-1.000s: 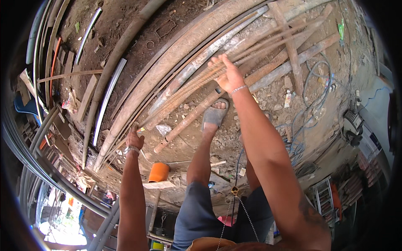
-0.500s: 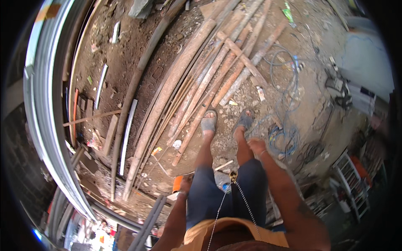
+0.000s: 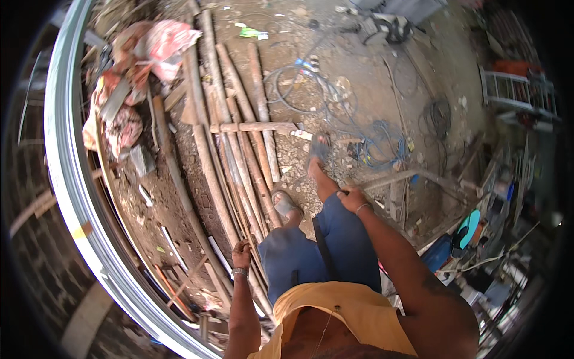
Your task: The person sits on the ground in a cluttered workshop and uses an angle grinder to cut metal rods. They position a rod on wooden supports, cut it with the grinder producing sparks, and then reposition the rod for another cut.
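My left hand point(image 3: 241, 255), with a bracelet at the wrist, hangs by the left side of my dark blue shorts point(image 3: 353, 239). Its fingers are curled in, and I see nothing in them. My right hand point(image 3: 354, 198) is at the right knee, at the hem of the shorts, fingers closed. A small dark thing shows at its fingertips; I cannot tell whether it is cloth or an object. Long wooden poles point(image 3: 209, 161) lie beside my sandalled feet, nearest the left hand. A short wooden piece point(image 3: 254, 127) lies across them.
Long metal channels point(image 3: 63, 155) curve along the left. Pinkish sacks point(image 3: 164, 51) lie at the far left. A coiled hose point(image 3: 382, 146) and cables spread on the dirt to the right. Beyond are a ladder point(image 3: 508, 90), a wooden frame point(image 3: 394, 179) and clutter at the right.
My view has turned to the right, and my feet have stepped. The orange thing by my left hand is out of sight. My right hand has come to the hem of the shorts.
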The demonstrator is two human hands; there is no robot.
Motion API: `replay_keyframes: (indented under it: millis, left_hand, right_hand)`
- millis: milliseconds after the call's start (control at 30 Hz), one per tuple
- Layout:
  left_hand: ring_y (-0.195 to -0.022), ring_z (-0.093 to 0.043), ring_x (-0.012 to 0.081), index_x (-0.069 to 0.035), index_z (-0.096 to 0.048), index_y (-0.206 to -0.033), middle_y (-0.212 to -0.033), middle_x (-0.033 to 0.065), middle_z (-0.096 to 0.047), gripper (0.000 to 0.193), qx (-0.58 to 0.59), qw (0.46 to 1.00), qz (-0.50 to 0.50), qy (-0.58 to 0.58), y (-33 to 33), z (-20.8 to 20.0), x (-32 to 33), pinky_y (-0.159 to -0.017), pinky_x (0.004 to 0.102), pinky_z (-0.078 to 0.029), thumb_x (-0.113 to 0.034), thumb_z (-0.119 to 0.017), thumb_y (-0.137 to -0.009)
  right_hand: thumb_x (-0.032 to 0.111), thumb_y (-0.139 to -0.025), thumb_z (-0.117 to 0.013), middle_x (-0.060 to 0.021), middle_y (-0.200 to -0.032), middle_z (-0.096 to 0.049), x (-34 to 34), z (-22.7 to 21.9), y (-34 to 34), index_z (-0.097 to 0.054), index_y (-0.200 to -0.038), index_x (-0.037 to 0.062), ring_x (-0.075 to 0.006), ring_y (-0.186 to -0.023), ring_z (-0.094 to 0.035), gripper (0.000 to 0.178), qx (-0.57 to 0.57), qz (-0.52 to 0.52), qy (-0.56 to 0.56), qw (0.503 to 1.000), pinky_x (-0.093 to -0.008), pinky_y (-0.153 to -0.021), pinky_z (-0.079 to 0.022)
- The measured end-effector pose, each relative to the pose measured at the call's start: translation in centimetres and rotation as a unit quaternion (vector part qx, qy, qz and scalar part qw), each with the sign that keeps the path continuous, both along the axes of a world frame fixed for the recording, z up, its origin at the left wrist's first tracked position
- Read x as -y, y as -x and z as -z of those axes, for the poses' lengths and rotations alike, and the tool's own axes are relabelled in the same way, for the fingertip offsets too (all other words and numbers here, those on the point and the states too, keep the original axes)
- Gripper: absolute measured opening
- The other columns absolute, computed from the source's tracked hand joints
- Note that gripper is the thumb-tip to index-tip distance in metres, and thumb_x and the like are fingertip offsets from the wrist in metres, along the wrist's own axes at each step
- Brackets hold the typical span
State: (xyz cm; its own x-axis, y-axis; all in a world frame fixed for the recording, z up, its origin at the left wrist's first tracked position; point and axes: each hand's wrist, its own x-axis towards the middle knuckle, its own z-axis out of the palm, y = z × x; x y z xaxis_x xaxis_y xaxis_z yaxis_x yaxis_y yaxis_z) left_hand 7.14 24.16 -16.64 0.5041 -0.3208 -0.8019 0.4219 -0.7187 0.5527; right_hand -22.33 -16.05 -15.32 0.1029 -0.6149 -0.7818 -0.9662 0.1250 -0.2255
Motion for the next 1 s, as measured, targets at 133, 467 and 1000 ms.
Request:
replay_keyframes:
  millis: [133,467,1000]
  left_hand:
    - [-0.083,-0.069,0.0154,-0.003,-0.062,-0.122,-0.102,0.0058,-0.072,0.031,-0.030,0.992,0.082,-0.088,-1.6,-0.4,5.1,-0.060,0.0275,-0.054,-0.017,-0.059,-0.094]
    - [-0.098,-0.064,0.0304,-0.006,-0.068,-0.110,-0.105,0.0139,-0.068,0.032,0.143,0.849,0.489,-0.139,-1.3,-7.4,30.9,-0.090,0.0438,-0.050,-0.016,-0.068,-0.080]
    - [-0.134,-0.041,0.0456,0.003,-0.044,-0.140,-0.142,0.0290,-0.044,0.067,0.146,0.630,0.760,0.063,10.3,-16.9,73.5,-0.113,0.0512,-0.034,-0.023,-0.064,-0.081]
  right_hand:
    - [0.041,-0.090,-0.060,-0.0165,-0.140,-0.054,-0.8,-0.2,-0.8,-0.053,-0.138,0.0148,-0.0375,-0.130,-0.049,0.055,-0.012,0.016,-0.047,0.999,-0.0496,-0.108,-0.040]
    - [0.044,-0.087,-0.064,-0.0161,-0.131,-0.057,11.1,-0.7,-0.8,-0.053,-0.136,0.0109,-0.0395,-0.121,-0.055,0.060,0.019,0.028,-0.060,0.998,-0.0506,-0.102,-0.044]
    - [0.039,-0.084,-0.065,-0.0176,-0.115,-0.066,21.0,-0.2,6.1,-0.066,-0.120,0.0118,-0.0349,-0.115,-0.061,0.045,0.085,0.508,-0.076,0.854,-0.0477,-0.101,-0.047]
